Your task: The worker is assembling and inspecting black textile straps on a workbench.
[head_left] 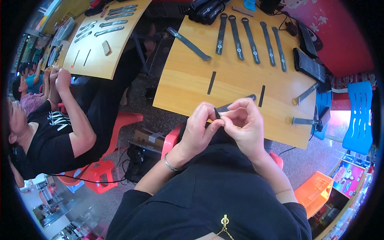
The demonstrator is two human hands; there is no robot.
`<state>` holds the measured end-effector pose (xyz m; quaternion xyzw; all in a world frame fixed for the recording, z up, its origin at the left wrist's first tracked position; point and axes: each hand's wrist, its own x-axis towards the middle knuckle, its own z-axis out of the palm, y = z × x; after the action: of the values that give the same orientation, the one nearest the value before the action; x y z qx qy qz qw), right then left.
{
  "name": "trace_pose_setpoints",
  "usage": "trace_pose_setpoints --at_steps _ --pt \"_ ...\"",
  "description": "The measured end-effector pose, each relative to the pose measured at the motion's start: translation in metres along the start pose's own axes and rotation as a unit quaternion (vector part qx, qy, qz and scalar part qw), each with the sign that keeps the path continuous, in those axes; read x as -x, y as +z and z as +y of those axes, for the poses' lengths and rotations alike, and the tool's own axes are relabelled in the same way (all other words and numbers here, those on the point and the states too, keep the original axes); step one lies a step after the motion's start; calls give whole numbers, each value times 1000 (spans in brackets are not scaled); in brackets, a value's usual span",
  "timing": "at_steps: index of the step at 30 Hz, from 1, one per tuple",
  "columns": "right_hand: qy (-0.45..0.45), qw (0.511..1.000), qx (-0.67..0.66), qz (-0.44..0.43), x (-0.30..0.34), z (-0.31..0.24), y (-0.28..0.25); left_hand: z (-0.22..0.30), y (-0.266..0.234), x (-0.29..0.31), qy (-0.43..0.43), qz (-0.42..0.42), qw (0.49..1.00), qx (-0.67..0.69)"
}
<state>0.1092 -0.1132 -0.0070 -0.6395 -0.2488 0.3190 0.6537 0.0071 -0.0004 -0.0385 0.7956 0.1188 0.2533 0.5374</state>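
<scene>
Between the hands: a dark strap (224, 108) is being pinched above the near edge of the surface (188, 80), its far end poking out beyond the fingers toward the surface.
Left hand: the left hand (200, 128) is curling nearly closed, thumb and forefinger pressing on the strap's near end; a thin bangle is sitting on that wrist.
Right hand: the right hand (244, 122) is curling over from the other side, fingertips closing on the same end, so both hands are touching at the pinch. How much of the strap is lying inside the grip I cannot tell; the fingers are hiding it.
Beyond the hands: a row of straps (250, 40) is lying flat at the far side of the surface, with two short black strips (211, 83) nearer and two metal-tipped pieces (304, 120) off to the right.
Left of the hands: another person (52, 132) is working at a second surface (100, 44).
Risk, slipping: the grip is looking small and fingertip-only, so the strap could be sliding out and dropping to the lap or floor, since the hands are working off the surface edge.
Risk, misfit: with the fingers covering the end, any small part there could be going on crooked unseen.
</scene>
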Motion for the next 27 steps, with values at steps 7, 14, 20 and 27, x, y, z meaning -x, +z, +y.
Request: trace_pose_setpoints --at_steps 7,14,20,27 --pt "61 995 -72 -32 -1 -3 -2 -12 8 10 96 39 994 -42" --pt "91 992 -76 -32 -3 -7 -3 -13 8 16 57 30 998 -27" --pt "68 995 -71 -14 -3 1 -3 -8 12 15 20 35 999 -28" --pt "21 1000 -17 16 -3 7 1 8 8 13 -5 48 990 -130"
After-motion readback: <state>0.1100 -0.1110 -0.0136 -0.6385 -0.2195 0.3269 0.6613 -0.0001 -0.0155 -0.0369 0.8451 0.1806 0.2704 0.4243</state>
